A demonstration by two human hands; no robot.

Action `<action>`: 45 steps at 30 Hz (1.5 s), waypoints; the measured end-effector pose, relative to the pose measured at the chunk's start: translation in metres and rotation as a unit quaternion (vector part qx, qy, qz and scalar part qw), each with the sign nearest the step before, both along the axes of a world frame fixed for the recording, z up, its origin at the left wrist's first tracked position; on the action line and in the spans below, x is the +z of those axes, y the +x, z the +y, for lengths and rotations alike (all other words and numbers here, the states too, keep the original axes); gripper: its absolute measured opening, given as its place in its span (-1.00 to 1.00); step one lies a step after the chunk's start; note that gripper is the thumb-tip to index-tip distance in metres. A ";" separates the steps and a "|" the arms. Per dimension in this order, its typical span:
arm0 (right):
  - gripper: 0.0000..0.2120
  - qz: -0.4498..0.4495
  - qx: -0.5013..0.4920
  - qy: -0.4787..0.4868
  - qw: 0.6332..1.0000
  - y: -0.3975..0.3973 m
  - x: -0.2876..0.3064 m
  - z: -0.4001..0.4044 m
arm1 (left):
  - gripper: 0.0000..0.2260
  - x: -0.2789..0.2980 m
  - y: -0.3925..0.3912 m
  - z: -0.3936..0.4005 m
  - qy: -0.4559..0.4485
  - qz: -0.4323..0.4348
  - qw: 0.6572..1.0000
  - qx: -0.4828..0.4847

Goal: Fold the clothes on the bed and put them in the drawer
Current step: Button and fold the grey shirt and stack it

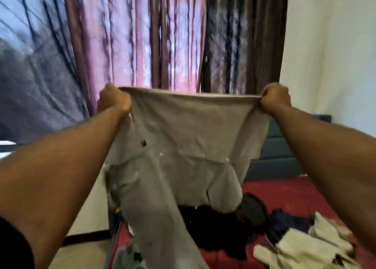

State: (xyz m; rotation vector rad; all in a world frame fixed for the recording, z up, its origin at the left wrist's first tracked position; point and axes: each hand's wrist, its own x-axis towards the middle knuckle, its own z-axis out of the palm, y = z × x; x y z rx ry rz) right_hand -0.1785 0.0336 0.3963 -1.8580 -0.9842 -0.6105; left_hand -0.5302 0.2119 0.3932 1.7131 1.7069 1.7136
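On the red bed, two hands, left and right, grip one grey garment.

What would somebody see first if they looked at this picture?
First, the big grey trousers held up in the middle, with the left hand and the right hand each gripping one end of the waistband. Behind them hang pink and brown curtains with light glowing through. Down below, dark clothes and a pale garment lie jumbled on the red bed cover.
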 end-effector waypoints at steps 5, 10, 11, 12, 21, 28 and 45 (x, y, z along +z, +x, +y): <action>-0.84 -0.025 -0.036 0.142 0.989 -0.037 0.075 -0.086 | -0.62 0.068 -0.041 -0.086 0.231 0.088 0.969 0.030; -0.74 -0.039 -0.044 -0.005 0.998 -0.026 -0.077 -0.158 | -0.66 -0.072 -0.091 -0.122 0.305 0.453 0.837 -0.021; -0.68 -0.027 -0.035 -0.046 0.998 -0.023 -0.124 -0.172 | -0.63 -0.115 -0.095 -0.137 0.254 0.508 0.822 -0.051; -0.66 -0.013 -0.025 -0.086 0.996 -0.020 -0.164 -0.182 | -0.63 -0.152 -0.095 -0.147 0.190 0.557 0.806 -0.069; -0.84 0.073 0.033 -0.462 0.883 -0.080 -0.528 -0.264 | -0.73 -0.545 -0.090 -0.267 -0.264 0.484 0.804 -0.224; -0.87 0.091 -0.035 -0.470 0.877 -0.080 -0.612 -0.285 | -0.48 -0.610 -0.089 -0.292 -0.351 0.520 0.756 -0.187; -0.81 0.457 -0.108 -0.268 0.841 -0.062 -0.612 -0.284 | -0.34 -0.622 -0.010 -0.323 -0.253 0.561 0.718 -0.326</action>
